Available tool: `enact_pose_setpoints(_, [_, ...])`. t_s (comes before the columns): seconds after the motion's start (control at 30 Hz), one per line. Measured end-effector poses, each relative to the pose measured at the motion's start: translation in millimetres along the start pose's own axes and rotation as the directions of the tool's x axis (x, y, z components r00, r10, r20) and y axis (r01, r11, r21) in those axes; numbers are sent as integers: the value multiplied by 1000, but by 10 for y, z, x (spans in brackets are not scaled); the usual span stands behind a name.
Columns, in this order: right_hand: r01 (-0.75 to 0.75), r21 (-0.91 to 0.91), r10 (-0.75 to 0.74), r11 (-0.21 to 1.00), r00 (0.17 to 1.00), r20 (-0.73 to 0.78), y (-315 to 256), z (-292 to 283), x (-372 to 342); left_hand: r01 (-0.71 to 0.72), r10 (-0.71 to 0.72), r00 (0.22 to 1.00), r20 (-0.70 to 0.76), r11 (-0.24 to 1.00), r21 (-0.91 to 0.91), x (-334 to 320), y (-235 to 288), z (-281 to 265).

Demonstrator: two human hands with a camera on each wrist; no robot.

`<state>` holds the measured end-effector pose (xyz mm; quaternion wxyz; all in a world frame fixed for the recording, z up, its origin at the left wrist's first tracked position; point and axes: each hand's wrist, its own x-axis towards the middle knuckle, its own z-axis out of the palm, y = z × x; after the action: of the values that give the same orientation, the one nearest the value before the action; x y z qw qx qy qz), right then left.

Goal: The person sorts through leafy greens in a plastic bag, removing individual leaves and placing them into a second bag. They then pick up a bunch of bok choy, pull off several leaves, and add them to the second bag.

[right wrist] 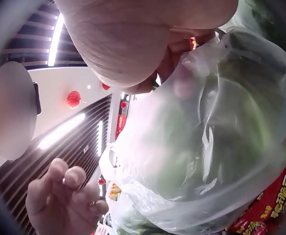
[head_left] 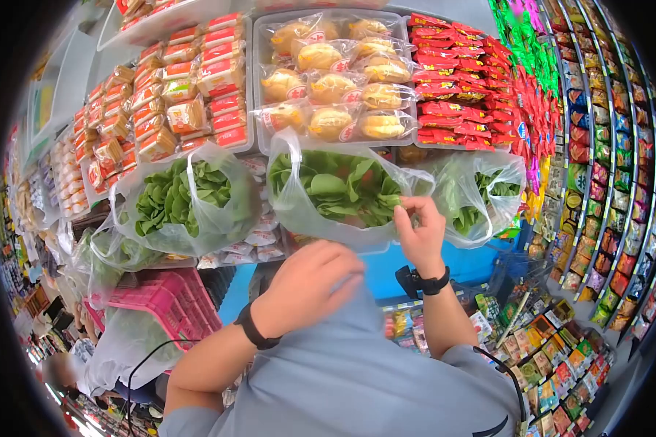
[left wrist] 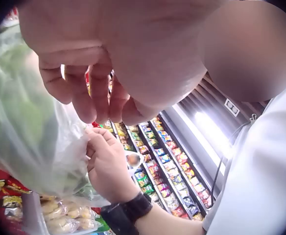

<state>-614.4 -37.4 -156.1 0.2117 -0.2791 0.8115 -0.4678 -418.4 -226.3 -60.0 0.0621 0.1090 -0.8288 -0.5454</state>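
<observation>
Three thin clear plastic bags of green leafy vegetables stand in a row. My right hand (head_left: 424, 231) pinches the right rim of the middle bag (head_left: 342, 231), thumb against fingers; through the plastic, a fingertip shows in the right wrist view. Inside that bag, broad green leaves (head_left: 335, 186) fill the opening, and one handle loop stands up at its left. My left hand (head_left: 310, 280) hovers in front of the bag, slightly blurred, its fingers loosely bent around nothing. To the left sits another bag of leaves (head_left: 186, 193), and a third bag (head_left: 481, 193) is right of my right hand.
Behind the bags are a tray of wrapped buns (head_left: 332, 87), stacked packaged breads (head_left: 219, 73) and red snack packets (head_left: 459, 80). A pink crate (head_left: 160, 298) stands at lower left. Snack shelves (head_left: 598, 146) line the right side, and a blue surface (head_left: 463, 264) lies below the bags.
</observation>
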Motion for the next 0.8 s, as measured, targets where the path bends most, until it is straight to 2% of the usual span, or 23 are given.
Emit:
enact_pose_setpoints(0.1, [22,2,-22,1000,999,-28,18,15,-169,90,-88,987,-135,996,2,321,22,76])
enact_pose_setpoints(0.2, [30,-15,-31,999,998,-46,34,27,-242,205,-205,979,-14,970,128,617,-241,170])
enact_pose_setpoints(0.3, [-4,14,5,1000,997,-83,-10,37,-275,215,-308,906,290,926,311,741,-452,335])
enact_pose_setpoints(0.43, [-32,14,34,999,990,-136,51,42,-263,264,-352,917,187,888,378,841,-647,595])
enact_pose_setpoints(0.5, [-149,185,180,971,970,-165,61,41,-236,291,-384,911,149,856,427,851,-780,664])
enact_pose_setpoints(0.53, [-200,269,250,942,954,-168,59,45,-212,262,-329,941,81,856,446,813,-896,750])
enact_pose_setpoints(0.63, [-212,476,357,854,903,-237,6,78,-148,241,-315,946,79,842,482,883,-1016,850])
enact_pose_setpoints(0.77, [-257,500,394,827,899,-190,-5,46,-185,176,-267,959,91,818,548,1006,-1076,1012])
enact_pose_setpoints(0.8, [-254,509,396,822,898,-191,-5,49,-192,157,-224,973,56,818,554,1011,-1075,1053])
